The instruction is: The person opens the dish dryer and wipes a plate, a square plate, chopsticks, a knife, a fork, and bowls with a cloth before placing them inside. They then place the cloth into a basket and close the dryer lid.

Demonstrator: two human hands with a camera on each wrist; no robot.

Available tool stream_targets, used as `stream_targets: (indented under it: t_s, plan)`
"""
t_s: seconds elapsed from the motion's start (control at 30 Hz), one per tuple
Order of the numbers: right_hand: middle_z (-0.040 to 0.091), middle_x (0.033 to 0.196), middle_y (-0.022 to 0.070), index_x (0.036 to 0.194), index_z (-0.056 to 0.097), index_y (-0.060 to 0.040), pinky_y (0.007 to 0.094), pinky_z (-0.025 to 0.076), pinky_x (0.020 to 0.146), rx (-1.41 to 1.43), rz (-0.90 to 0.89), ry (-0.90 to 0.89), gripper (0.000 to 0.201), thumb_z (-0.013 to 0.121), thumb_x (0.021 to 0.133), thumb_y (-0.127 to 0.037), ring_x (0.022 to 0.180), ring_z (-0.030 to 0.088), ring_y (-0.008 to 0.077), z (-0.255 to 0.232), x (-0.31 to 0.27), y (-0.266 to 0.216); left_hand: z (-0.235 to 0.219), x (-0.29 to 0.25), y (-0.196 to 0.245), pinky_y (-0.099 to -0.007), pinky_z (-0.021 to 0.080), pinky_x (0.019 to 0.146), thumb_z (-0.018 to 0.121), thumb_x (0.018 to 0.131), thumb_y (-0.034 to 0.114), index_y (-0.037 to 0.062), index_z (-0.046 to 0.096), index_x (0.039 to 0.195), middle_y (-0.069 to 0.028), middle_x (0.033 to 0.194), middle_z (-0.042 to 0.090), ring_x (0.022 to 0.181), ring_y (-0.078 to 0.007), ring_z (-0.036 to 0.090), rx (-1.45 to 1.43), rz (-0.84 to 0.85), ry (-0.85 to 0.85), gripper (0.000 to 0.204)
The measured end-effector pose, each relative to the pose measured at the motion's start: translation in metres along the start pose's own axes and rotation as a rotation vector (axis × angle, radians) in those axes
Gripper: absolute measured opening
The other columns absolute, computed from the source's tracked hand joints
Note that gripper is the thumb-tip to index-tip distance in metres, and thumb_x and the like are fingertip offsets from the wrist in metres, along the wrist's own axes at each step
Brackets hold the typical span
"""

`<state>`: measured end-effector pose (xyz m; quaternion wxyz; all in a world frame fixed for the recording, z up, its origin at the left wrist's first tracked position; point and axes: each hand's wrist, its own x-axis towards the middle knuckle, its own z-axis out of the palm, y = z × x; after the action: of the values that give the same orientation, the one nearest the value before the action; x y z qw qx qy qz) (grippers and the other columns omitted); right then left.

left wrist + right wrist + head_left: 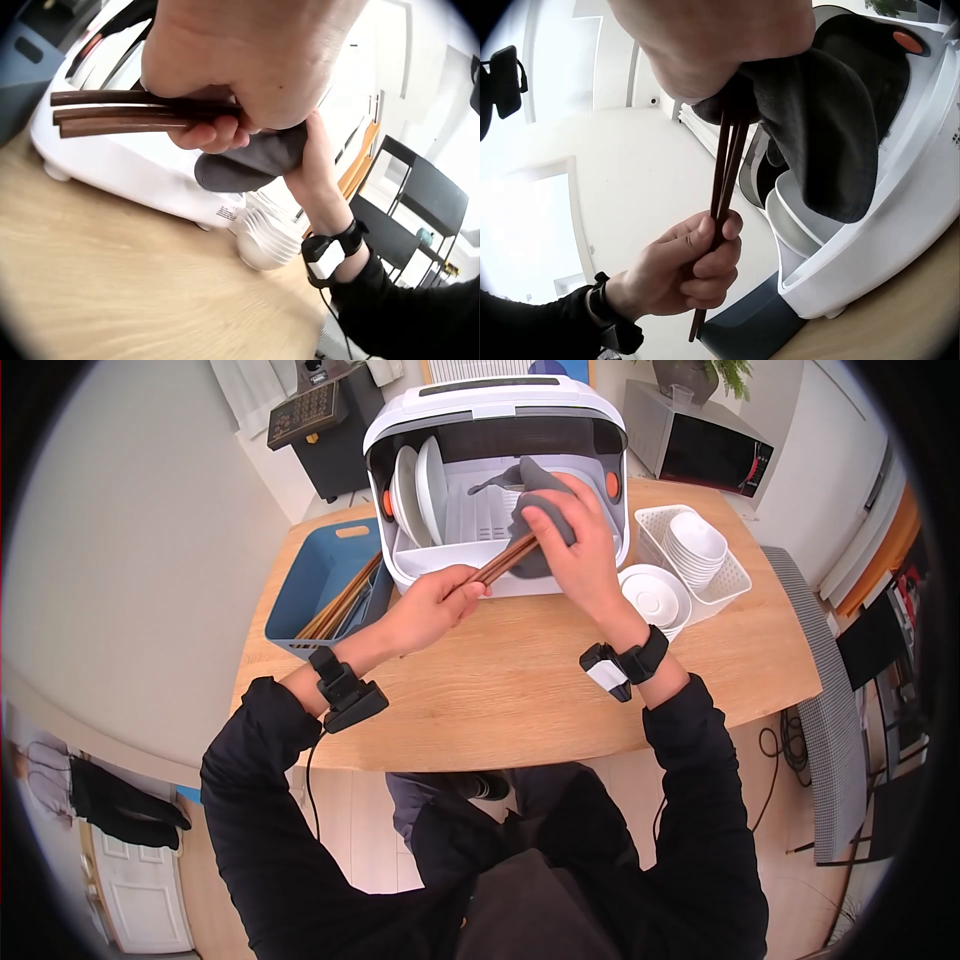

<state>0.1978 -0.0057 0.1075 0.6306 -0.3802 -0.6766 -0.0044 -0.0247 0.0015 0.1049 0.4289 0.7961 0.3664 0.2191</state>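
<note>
My left hand [436, 606] grips a few dark brown chopsticks [503, 563] near one end; in the left wrist view their ends stick out past the fist. A dark grey cloth [821, 142] is in my right hand [577, 545], wrapped round the other end of the chopsticks, which it hides. Part of the cloth hangs loose below the right hand. Both hands are raised in front of a white dish cabinet [480, 582] with its lid up. Two white plates [431, 490] stand upright inside on its left.
At the left, a blue basket [325, 545] holds more chopsticks [345, 600]. On the right are a white basket [735, 582] with stacked white bowls [695, 545] and small white plates [655, 596]. A microwave [700, 445] stands behind the wooden table [500, 700].
</note>
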Motion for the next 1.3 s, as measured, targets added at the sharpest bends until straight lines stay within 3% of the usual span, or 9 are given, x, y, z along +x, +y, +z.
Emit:
stream_targets:
  t_s: [0.07,0.13,0.37,0.47,0.6,0.8,0.87,0.97,1.3]
  plan:
    - [0.059,0.115,0.0130,0.102,0.066,0.0011,0.0324,0.045,0.090,-0.076,-0.084,-0.001,0.029,0.069,0.089,-0.025,0.104,0.059,0.0269,0.000,0.000,-0.004,0.004,-0.002,0.004,-0.0261,0.041,0.058,0.048,0.102,0.022,0.0025,0.058,0.108,0.0011,0.072,0.049,0.063,-0.0086,0.044,-0.159,-0.066,-0.043,0.023]
    - [0.060,0.112,0.0118,0.104,0.064,0.0018,0.0306,0.045,0.089,-0.082,-0.083,-0.004,0.027,0.067,0.090,-0.021,0.102,0.059,0.0234,0.001,0.000,-0.004,0.008,-0.004,0.003,-0.0303,0.043,0.060,0.050,0.100,0.021,0.0015,0.058,0.107,-0.0060,0.073,0.054,0.063,-0.0164,0.050,0.068,0.040,0.090,0.022]
    - [0.057,0.126,0.0085,0.121,0.059,-0.0011,0.0326,0.041,0.097,0.528,0.698,0.016,0.051,0.052,0.098,-0.046,0.109,0.055,0.0196,0.010,-0.006,0.011,0.004,-0.006,-0.009,-0.0380,0.047,0.066,0.052,0.098,0.018,0.0021,0.058,0.109,-0.0175,0.082,0.060,0.072,-0.0349,0.058,0.658,0.266,0.345,0.020]
    - [0.056,0.129,0.0082,0.131,0.051,-0.0019,0.0346,0.037,0.104,1.004,0.973,0.235,0.057,0.046,0.099,-0.049,0.116,0.053,0.0211,0.009,-0.007,0.018,0.002,-0.006,-0.003,-0.0374,0.046,0.065,0.052,0.098,0.019,0.0022,0.059,0.108,-0.0160,0.079,0.060,0.072,-0.0327,0.058,0.456,0.134,0.351,0.020]
    - [0.055,0.133,0.0055,0.134,0.049,-0.0078,0.0371,0.037,0.107,1.204,1.097,0.103,0.057,0.039,0.100,-0.052,0.122,0.051,0.0211,0.006,-0.009,0.002,-0.001,0.000,-0.002,-0.0396,0.047,0.066,0.051,0.098,0.021,0.0037,0.059,0.107,-0.0171,0.080,0.061,0.074,-0.0345,0.059,0.391,0.140,0.335,0.021]
    - [0.053,0.133,0.0069,0.136,0.045,-0.0054,0.0355,0.037,0.106,1.073,1.033,0.349,0.057,0.041,0.100,-0.050,0.124,0.048,0.0212,-0.005,-0.006,0.004,-0.019,0.009,-0.008,-0.0458,0.049,0.068,0.051,0.097,0.024,0.0061,0.060,0.103,-0.0186,0.086,0.065,0.081,-0.0380,0.062,0.690,0.080,0.341,0.020]
    - [0.057,0.126,0.0056,0.130,0.052,-0.0049,0.0332,0.038,0.102,0.941,0.813,0.461,0.050,0.041,0.101,-0.044,0.118,0.050,0.0194,-0.015,-0.001,0.018,-0.029,0.015,-0.014,-0.0465,0.049,0.069,0.052,0.096,0.023,0.0062,0.060,0.102,-0.0180,0.087,0.065,0.082,-0.0376,0.062,0.727,-0.015,0.318,0.020]
    - [0.058,0.124,0.0051,0.123,0.057,-0.0039,0.0318,0.039,0.097,0.843,0.798,0.545,0.045,0.041,0.102,-0.040,0.112,0.052,0.0179,-0.034,0.009,0.021,-0.031,0.026,-0.019,-0.0467,0.049,0.069,0.053,0.095,0.022,0.0059,0.061,0.100,-0.0173,0.087,0.065,0.081,-0.0379,0.062,0.785,0.104,0.319,0.019]
    - [0.057,0.123,0.0056,0.123,0.056,-0.0033,0.0320,0.040,0.098,0.843,0.841,0.515,0.045,0.042,0.101,-0.041,0.111,0.052,0.0184,-0.060,0.006,0.022,0.004,0.114,-0.037,-0.0463,0.048,0.076,0.057,0.091,0.020,0.0037,0.065,0.099,-0.0180,0.091,0.066,0.088,-0.0386,0.060,0.801,0.206,0.106,0.020]
